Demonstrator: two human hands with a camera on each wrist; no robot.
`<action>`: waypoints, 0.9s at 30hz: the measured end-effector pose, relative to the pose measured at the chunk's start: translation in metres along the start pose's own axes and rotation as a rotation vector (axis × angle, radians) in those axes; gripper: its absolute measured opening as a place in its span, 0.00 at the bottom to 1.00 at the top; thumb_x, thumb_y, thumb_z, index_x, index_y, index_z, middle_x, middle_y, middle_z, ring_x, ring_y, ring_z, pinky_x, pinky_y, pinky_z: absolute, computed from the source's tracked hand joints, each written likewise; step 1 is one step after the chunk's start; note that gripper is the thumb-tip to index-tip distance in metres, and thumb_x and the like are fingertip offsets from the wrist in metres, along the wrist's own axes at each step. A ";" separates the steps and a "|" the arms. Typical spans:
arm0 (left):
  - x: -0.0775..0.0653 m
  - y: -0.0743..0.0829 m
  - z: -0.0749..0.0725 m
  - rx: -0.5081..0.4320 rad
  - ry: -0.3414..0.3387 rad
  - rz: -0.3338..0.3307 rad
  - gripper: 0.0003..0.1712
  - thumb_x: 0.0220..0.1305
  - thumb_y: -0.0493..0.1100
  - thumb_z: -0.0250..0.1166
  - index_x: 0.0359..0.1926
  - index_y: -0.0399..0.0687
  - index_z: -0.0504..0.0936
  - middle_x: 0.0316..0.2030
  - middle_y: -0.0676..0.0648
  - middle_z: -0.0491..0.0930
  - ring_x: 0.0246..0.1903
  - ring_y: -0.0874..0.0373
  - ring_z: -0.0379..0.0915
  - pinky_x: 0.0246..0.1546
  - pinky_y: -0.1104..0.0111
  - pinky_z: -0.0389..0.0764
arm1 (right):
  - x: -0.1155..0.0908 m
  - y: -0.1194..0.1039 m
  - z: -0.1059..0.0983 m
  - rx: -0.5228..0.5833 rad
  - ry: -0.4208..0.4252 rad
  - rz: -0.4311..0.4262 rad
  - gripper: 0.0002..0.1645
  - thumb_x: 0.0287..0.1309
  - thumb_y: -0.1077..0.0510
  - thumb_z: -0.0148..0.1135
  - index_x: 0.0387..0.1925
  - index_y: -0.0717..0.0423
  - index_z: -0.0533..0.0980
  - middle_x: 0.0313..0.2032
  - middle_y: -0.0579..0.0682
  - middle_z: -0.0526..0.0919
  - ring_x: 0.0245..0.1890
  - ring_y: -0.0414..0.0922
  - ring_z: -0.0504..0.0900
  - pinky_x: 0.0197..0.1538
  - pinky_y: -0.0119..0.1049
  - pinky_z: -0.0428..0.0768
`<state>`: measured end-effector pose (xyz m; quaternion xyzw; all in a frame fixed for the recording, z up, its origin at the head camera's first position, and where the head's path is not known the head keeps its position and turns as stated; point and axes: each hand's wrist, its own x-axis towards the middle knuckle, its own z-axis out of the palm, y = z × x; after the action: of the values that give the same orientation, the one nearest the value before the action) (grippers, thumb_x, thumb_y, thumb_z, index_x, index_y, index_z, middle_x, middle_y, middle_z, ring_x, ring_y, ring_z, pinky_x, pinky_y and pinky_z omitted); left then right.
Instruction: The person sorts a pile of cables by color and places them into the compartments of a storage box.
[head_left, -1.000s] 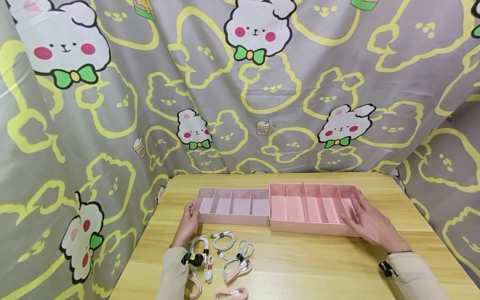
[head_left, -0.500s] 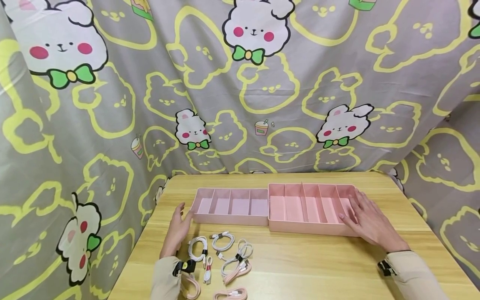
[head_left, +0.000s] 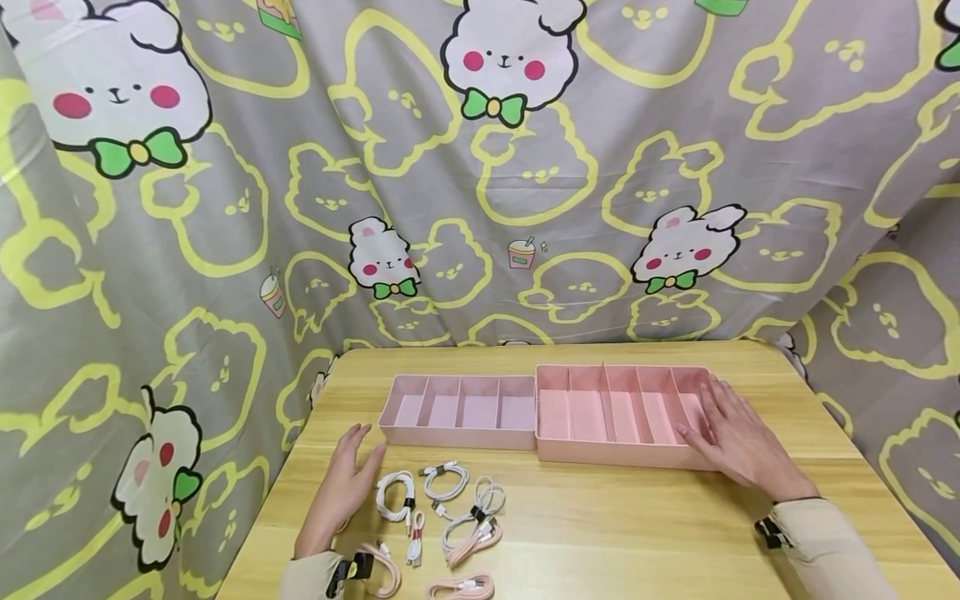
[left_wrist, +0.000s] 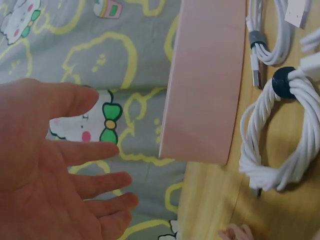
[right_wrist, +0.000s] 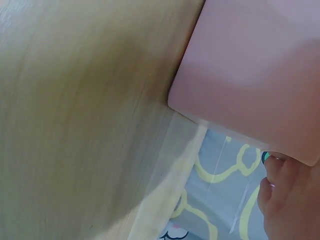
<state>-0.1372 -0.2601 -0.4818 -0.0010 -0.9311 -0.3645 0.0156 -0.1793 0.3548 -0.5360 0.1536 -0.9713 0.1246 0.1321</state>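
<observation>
Wooden table (head_left: 637, 533), right end of pink box (head_left: 622, 452) against right hand (head_left: 738, 437)

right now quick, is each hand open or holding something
Left hand: open, holding nothing.
Right hand: touching the pink box at its right end; whether it grips cannot be told.

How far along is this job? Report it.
Looks done: the lilac tray and pink tray stand side by side, dividers in.
In hand: the right hand rests at the pink tray's right end; the left hand holds nothing.
Probably left: putting away the coiled cables, which lie on the table outside both trays.
</observation>
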 end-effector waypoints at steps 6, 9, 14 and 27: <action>-0.012 -0.006 0.000 0.044 -0.017 0.064 0.39 0.80 0.53 0.52 0.78 0.32 0.56 0.79 0.26 0.48 0.77 0.25 0.45 0.72 0.31 0.56 | 0.002 0.000 0.001 0.008 -0.002 0.001 0.54 0.72 0.38 0.54 0.74 0.80 0.53 0.78 0.75 0.50 0.81 0.68 0.47 0.74 0.24 0.16; -0.017 -0.011 0.002 0.055 -0.023 0.088 0.38 0.80 0.49 0.54 0.78 0.30 0.56 0.78 0.26 0.48 0.76 0.24 0.47 0.70 0.31 0.61 | 0.002 0.000 0.002 0.015 0.001 0.007 0.54 0.72 0.38 0.54 0.74 0.80 0.53 0.78 0.74 0.50 0.81 0.68 0.48 0.76 0.26 0.18; -0.023 -0.018 0.005 0.094 -0.018 0.132 0.36 0.79 0.49 0.57 0.76 0.31 0.62 0.76 0.27 0.58 0.72 0.27 0.59 0.68 0.35 0.68 | 0.001 0.000 0.002 0.017 -0.007 0.013 0.54 0.71 0.37 0.54 0.74 0.80 0.53 0.78 0.74 0.50 0.80 0.69 0.50 0.75 0.24 0.17; -0.031 -0.030 -0.006 0.062 0.029 0.164 0.30 0.75 0.50 0.62 0.70 0.39 0.73 0.66 0.35 0.76 0.65 0.35 0.73 0.60 0.41 0.79 | 0.001 0.000 0.001 0.015 0.004 0.005 0.54 0.71 0.37 0.55 0.74 0.80 0.54 0.77 0.77 0.52 0.78 0.71 0.52 0.76 0.27 0.17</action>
<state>-0.1063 -0.2861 -0.4991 -0.0716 -0.9383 -0.3333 0.0589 -0.1800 0.3543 -0.5368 0.1520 -0.9704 0.1327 0.1326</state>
